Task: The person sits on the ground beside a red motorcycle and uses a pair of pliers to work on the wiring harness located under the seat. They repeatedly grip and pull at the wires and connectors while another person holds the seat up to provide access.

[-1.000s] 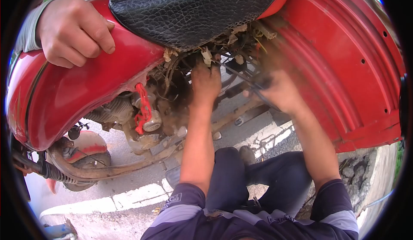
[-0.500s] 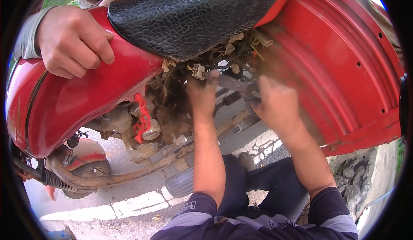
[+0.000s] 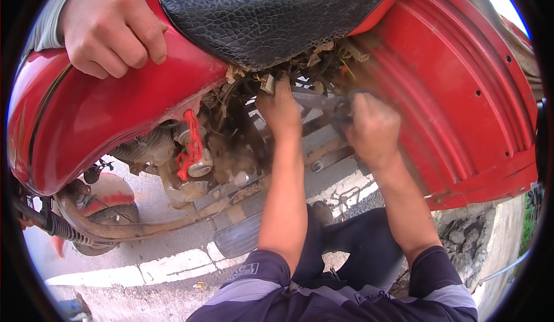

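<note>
My left hand (image 3: 281,109) reaches up into the cavity beneath the black seat, fingers bent together by a pale plug connector (image 3: 267,84) and loose wires. What its fingertips pinch is hidden. My right hand (image 3: 374,127) is closed around the dark handle of a cutting tool with a flat grey blade (image 3: 311,99), which points left toward my left fingers. Motion blur leaves the tool's exact kind unclear. Dirty wires and dry leaf-like debris (image 3: 323,50) crowd the space under the seat (image 3: 277,19).
Another person's hand (image 3: 115,30) rests on the red fuel tank (image 3: 127,102). A red metal panel (image 3: 461,108) stands at the right. Below the tank are the engine (image 3: 153,146), a red cloth strip (image 3: 192,149) and a brown frame tube (image 3: 150,229). A black footboard (image 3: 238,235) lies lower.
The view has shifted a little. My left hand sits slightly farther right, closer under the seat, its fingers still by the connector. My right hand still grips the tool, now slightly lower and right.
</note>
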`<state>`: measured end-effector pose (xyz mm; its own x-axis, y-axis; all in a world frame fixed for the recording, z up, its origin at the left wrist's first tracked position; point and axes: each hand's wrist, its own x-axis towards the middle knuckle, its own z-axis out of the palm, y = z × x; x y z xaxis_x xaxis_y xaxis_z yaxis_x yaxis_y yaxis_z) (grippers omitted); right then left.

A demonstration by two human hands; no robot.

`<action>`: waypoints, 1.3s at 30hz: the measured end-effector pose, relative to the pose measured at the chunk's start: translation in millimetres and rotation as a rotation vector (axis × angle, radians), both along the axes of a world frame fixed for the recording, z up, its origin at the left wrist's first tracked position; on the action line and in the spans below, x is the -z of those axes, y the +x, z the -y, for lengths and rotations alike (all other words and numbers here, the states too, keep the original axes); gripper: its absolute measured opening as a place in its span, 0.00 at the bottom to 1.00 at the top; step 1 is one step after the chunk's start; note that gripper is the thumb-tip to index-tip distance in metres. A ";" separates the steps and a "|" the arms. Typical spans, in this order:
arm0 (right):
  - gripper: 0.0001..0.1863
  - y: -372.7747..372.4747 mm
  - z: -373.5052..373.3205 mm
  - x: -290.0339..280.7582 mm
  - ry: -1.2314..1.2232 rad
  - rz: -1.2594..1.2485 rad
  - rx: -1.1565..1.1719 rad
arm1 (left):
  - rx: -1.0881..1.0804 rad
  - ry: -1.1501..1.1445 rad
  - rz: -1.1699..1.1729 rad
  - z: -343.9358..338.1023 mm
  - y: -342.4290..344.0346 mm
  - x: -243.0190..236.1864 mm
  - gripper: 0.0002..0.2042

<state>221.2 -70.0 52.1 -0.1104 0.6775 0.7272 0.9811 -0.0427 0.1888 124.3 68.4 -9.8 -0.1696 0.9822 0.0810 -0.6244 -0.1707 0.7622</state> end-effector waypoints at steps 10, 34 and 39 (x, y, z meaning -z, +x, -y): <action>0.22 -2.2 -2.2 12.2 -0.018 -0.104 0.006 | 0.149 -0.020 0.390 5.3 4.3 -7.5 0.12; 0.25 6.3 39.3 -24.0 -0.329 -0.346 0.109 | 0.129 0.051 -0.266 9.1 -73.9 17.4 0.17; 0.21 22.6 92.5 -30.2 -0.814 -0.468 -0.115 | -0.372 0.843 -1.107 15.2 -108.1 -19.0 0.16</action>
<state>243.8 -162.5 82.2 -0.0244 0.9994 0.0233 0.9548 0.0302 -0.2958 16.2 53.2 9.3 0.1326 0.4895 0.8619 0.3907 -0.8249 0.4084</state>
